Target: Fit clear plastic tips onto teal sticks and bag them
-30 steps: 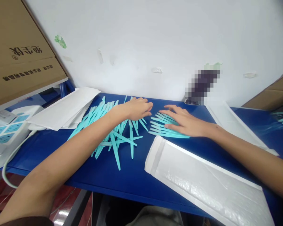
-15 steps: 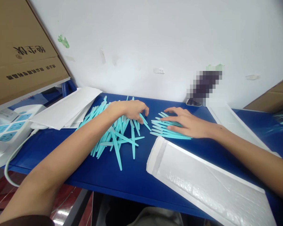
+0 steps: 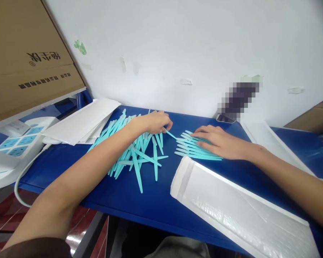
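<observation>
Slim turquoise sticks, which look like eyebrow razors point(image 3: 137, 172), lie in a loose heap on the blue table. My left hand point(image 3: 158, 123) is over the far right side of this heap, thumb and fingers pinched on one eyebrow razor point(image 3: 170, 134) that points toward the right. To the right, several more razors are fanned side by side in a neat row point(image 3: 188, 147). Across the right part of that row lies my right hand point(image 3: 218, 140), fingers stretched out and resting on the razors. A white bubble mailer point(image 3: 239, 204) lies just in front of the row.
White envelopes point(image 3: 80, 120) are stacked left of the heap, beside a power strip point(image 3: 21, 139) with a cable. A large cardboard box point(image 3: 32, 46) stands at the far left. Against the wall leans a pixelated phone point(image 3: 226, 118). A white strip point(image 3: 274, 147) lies behind my right forearm.
My left fingers have closed on one razor and hold it near the row. My right hand remains over the row, with little change. The whole view has shifted slightly.
</observation>
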Motion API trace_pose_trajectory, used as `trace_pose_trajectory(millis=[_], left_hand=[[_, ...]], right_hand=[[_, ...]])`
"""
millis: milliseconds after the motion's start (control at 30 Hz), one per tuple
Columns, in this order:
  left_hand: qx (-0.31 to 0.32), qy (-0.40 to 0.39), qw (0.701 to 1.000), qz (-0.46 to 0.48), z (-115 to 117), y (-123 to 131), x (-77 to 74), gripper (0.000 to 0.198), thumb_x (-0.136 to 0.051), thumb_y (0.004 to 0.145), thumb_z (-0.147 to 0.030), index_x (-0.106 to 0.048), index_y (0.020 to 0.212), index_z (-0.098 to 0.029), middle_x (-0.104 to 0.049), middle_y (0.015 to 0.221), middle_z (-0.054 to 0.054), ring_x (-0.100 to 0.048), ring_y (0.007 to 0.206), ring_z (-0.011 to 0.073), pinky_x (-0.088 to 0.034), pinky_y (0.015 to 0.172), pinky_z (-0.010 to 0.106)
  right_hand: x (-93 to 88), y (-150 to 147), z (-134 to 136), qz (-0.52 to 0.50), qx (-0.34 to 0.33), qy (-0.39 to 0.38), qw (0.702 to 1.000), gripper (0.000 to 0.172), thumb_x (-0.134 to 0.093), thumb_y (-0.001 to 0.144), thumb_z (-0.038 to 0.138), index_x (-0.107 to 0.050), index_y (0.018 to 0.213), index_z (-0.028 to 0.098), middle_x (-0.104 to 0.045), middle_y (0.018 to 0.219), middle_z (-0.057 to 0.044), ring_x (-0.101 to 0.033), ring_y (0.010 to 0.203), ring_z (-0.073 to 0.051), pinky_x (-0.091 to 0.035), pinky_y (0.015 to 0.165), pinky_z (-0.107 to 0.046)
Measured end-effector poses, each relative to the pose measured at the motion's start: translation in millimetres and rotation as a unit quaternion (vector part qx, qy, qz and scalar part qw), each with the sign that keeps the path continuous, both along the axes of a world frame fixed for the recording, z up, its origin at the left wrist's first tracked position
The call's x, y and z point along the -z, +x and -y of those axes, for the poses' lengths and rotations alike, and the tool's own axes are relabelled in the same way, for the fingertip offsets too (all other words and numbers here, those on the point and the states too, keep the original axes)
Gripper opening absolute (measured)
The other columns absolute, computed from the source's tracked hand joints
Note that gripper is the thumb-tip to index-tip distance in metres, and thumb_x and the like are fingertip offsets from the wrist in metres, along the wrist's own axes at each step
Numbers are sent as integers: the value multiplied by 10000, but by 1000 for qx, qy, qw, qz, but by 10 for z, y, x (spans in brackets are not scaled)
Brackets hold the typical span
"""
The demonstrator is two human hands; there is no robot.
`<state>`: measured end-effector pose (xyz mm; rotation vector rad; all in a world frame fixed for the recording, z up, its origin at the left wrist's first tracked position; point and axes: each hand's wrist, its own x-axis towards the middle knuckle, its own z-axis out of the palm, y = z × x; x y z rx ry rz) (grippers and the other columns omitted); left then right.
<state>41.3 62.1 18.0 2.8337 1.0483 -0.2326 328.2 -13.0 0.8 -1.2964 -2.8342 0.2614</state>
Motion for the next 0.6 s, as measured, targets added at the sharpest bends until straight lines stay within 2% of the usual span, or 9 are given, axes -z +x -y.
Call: trace_pose_trajectory(millis=[233,367,433,533,600], left_hand=[[17,60,998,12,-40,-17,39,252,-432,972,-162,-647,1104,-156,-638,1135,150,-536,1091,287,-395,840,351],[-1,141,989,37,9,19,-25,266,-421,1015,-176,-641,1155,-125,-695,1000,136,-616,885,243,-398,745,326],[6,203,976,75,123,135,-67,270,-440,1029,-193,-653,1180,-123,-715,929,121,-636,798,224,-407,731,326],[82,255,953,139,398,487,-85,256,-472,1027,-180,-678,1177,-156,-739,881,89,-667,786,213,-426,720,321],[145,251,948,134,583,791,-43,314,-466,957,-26,-681,1144,-157,-751,882,73,-678,805,206,-432,715,321]], right_hand=[[-59,-26,7,-75,5,35,997,563,-338,1049,502,-586,1458,204,-657,1355,-153,-577,1276,-342,-444,1058,-547],[-79,3,-22,-123,31,56,990,543,-396,1032,481,-577,1457,196,-681,1338,-140,-656,1177,-313,-503,1015,-499],[-138,58,-48,-135,58,67,987,560,-406,1024,463,-526,1509,209,-711,1286,-121,-698,1074,-300,-537,954,-485],[-262,222,-123,-130,114,75,982,585,-405,1015,453,-489,1548,228,-753,1197,-96,-714,1015,-316,-546,928,-504],[-324,367,-184,-105,141,40,984,584,-404,1006,471,-539,1517,223,-758,1216,-100,-707,1072,-344,-534,968,-528]])
